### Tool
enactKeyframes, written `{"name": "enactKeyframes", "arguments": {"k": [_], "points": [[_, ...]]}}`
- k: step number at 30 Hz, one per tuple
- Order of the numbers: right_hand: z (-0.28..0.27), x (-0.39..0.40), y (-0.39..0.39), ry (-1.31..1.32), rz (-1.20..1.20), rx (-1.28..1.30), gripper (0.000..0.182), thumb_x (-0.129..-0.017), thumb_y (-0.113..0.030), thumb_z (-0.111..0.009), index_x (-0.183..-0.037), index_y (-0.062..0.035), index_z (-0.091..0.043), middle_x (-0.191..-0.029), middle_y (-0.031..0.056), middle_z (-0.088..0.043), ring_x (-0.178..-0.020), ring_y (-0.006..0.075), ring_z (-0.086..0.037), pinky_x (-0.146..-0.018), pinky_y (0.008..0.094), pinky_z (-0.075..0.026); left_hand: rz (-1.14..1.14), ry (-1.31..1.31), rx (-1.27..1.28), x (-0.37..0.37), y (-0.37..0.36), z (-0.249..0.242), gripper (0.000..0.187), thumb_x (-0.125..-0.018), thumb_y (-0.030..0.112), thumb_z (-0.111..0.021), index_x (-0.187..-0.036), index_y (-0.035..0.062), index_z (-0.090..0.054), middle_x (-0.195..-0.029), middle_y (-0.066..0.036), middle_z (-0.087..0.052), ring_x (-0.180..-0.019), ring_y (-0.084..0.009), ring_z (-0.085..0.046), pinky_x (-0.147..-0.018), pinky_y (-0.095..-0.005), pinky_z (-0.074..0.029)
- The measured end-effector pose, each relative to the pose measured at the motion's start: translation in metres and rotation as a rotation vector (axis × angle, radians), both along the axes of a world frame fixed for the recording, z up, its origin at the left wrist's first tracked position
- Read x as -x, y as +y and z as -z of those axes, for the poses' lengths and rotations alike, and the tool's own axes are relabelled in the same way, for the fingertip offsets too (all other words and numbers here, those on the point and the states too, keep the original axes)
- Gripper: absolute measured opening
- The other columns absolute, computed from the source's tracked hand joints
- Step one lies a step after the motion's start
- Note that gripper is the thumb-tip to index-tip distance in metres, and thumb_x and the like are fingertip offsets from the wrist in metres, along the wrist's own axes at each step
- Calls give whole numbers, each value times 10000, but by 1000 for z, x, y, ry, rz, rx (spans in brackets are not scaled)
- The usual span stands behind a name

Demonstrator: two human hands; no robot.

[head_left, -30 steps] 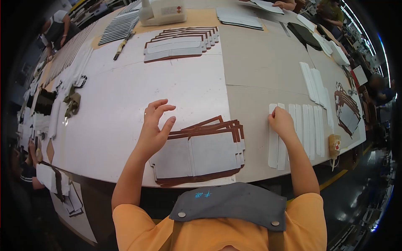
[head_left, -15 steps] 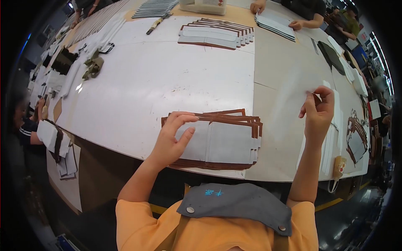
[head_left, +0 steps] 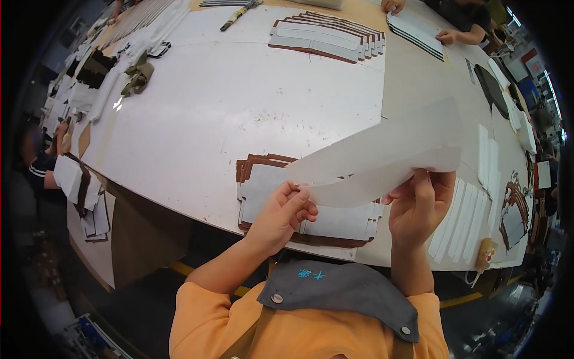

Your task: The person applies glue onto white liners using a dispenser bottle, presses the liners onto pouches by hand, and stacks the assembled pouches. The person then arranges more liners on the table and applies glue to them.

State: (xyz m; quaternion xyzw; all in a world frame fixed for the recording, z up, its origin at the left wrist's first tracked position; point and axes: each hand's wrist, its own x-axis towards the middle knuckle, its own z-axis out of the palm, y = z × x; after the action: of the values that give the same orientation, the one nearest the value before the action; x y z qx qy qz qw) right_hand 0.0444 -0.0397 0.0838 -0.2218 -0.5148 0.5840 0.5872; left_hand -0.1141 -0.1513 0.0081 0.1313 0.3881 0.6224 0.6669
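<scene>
A thin, translucent white sheet is stretched in the air above the table's near side. My left hand pinches its left end between thumb and fingers. Toward the other end, my right hand has closed on the sheet's lower edge, and the sheet bends upward there. Below both hands lies a stack of grey-white panels with brown edges, its layers slightly offset. The sheet and my hands hide part of that stack.
More brown-edged panels lie fanned farther back. White strips and a glue-like bottle are at the right. A brush lies at the back. Another person's hand touches a stack of white sheets.
My left hand has gone from open over the panel stack to pinching the sheet's left end. The right hand has come leftward and lower, bringing the sheet above the stack. The view has shifted slightly.
</scene>
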Motion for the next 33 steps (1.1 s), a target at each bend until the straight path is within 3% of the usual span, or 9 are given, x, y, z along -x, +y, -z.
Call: {"name": "enactKeyframes", "arguments": {"k": [4,7,14,17,18,22,25,33], "points": [[9,-11,-2,111,-36,83,170,-837,-20,-421,-1005,8,-408,-841,142,-551,-500,147,-542,-415,280,-493,-198,228,-88,13,-3,-1,254,-914,59,-499,-1140,47,-386,-946,-86,-581,-778,-121,-561,-693,-270,-480],[20,-24,1,61,-43,59,191,-830,1,-424,-1015,-26,-388,-860,118,-525,-531,148,-540,-449,288,-506,-392,553,-167,22,-6,-13,376,-871,-42,-512,-1161,39,-287,-940,-123,-582,-754,-131,-579,-699,-263,-496],[58,-46,-27,-274,87,238,380,-798,100,-469,-1104,-65,-315,-912,96,-469,-602,132,-532,-527,268,-511,-356,1051,-215,41,-33,4,543,-807,-71,-572,-1191,28,-200,-870,-121,-587,-709,-136,-585,-657,-235,-490],[82,-56,-48,-371,27,274,443,-792,113,-492,-1160,-58,-315,-905,95,-479,-636,119,-532,-547,248,-503,-246,1431,-219,53,-49,24,461,-792,-75,-583,-1144,14,-298,-830,-85,-571,-695,-131,-578,-622,-232,-478],[94,-62,-55,-417,-11,237,456,-792,113,-501,-1178,-55,-326,-904,94,-483,-646,114,-532,-554,241,-499,-244,1491,-188,52,-49,22,358,-788,-57,-604,-1079,11,-406,-801,-69,-555,-643,-130,-551,-592,-246,-469],[106,-69,-67,-613,-75,198,449,-785,114,-537,-1192,-40,-426,-885,79,-499,-675,93,-526,-562,217,-474,-164,1536,-158,54,-48,16,282,-804,-34,-598,-1062,9,-494,-761,-81,-542,-577,-158,-509,-567,-259,-459],[103,-64,-64,-595,-70,269,369,-783,106,-545,-1128,-24,-518,-857,53,-494,-671,73,-493,-568,190,-442,-102,1579,-154,56,-40,10,291,-817,-32,-574,-1099,18,-528,-732,-88,-526,-551,-177,-482,-536,-265,-434],[92,-58,-55,-744,-114,304,348,-769,97,-545,-1097,-13,-580,-798,15,-459,-637,48,-428,-559,159,-376,-29,1582,-67,59,-31,4,287,-829,-24,-547,-1107,39,-573,-697,-84,-493,-541,-181,-460,-502,-279,-396]]}}
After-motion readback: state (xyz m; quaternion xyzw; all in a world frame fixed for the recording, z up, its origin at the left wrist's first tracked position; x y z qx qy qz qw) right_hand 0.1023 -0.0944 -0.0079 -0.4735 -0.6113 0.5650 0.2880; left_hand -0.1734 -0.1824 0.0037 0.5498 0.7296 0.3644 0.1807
